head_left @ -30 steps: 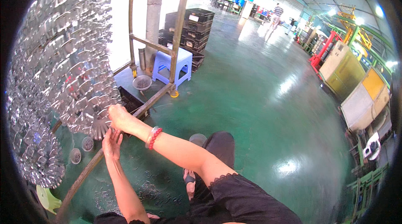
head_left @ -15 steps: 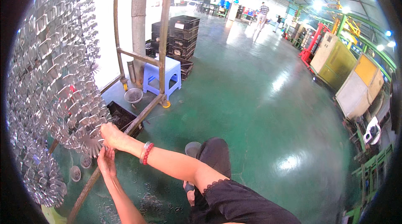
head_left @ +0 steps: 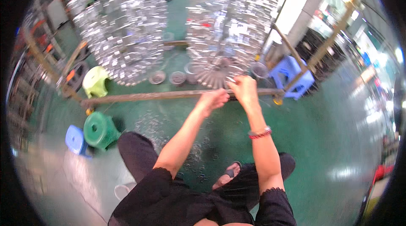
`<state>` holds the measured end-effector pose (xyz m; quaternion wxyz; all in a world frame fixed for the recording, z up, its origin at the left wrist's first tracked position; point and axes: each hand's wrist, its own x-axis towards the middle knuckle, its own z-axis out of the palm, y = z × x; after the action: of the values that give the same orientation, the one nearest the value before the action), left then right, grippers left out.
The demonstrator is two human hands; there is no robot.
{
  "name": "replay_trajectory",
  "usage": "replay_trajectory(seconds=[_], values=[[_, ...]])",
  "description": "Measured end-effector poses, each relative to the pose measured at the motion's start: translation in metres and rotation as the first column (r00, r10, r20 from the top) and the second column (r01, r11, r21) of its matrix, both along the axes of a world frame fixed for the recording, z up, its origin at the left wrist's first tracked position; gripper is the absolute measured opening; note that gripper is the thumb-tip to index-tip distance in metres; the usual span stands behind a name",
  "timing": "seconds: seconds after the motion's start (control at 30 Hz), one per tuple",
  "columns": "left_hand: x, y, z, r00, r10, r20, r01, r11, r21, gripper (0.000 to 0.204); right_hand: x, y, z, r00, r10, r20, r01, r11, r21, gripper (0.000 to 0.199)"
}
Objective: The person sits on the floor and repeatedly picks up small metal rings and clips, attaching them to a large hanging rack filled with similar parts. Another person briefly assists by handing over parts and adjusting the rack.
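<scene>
Above both hands [head_left: 230, 95], shiny metal rings [head_left: 220, 74] hang.

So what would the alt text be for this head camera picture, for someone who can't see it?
Seen from above, a seated person reaches both hands, left hand and right hand, to the bottom of a hanging cluster of shiny metal pieces on a metal rack bar. A second cluster, small plastic stools and a green floor surround them.

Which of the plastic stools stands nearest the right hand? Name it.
The blue square stool beyond the rusty bar, up and right of the right hand. The lime, round green and small blue stools all stand far off on the left.
</scene>
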<state>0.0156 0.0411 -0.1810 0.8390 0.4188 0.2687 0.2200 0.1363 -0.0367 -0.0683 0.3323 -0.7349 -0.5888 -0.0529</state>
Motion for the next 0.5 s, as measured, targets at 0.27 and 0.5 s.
replay_trajectory(seconds=[0.27,0.5], values=[[-0.056,-0.010,0.023,0.914,-0.085,-0.396,0.295,0.809,0.509,0.025,-0.023,-0.007,0.004,0.993,-0.015,-0.119,0.016,1.000,0.006,0.017],[-0.054,-0.044,0.162,0.902,0.431,-0.019,-0.094,0.239,0.966,0.016,-0.030,-0.023,0.002,0.986,-0.126,0.108,0.130,0.991,-0.035,0.019]])
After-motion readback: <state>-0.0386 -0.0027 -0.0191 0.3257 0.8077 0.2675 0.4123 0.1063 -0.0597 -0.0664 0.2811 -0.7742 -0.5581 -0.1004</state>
